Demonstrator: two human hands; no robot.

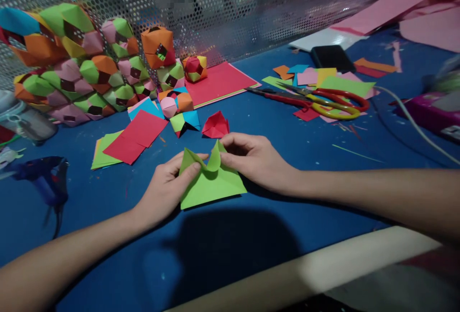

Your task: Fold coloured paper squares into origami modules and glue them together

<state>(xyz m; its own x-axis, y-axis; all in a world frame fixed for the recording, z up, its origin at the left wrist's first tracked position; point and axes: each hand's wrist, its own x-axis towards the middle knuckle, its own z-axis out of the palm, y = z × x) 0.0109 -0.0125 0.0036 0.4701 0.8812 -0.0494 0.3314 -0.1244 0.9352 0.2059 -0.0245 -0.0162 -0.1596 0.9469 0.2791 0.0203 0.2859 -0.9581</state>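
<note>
Toward the front edge of the table (251,118), green paper (212,190) lies, near side running crosswise, between left hand (163,185) and right hand (258,161), each pinching one raised far corner.

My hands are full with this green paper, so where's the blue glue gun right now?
In the head view, the blue glue gun is at the far left of the blue tabletop, left of the paper stack and your left hand.
</note>
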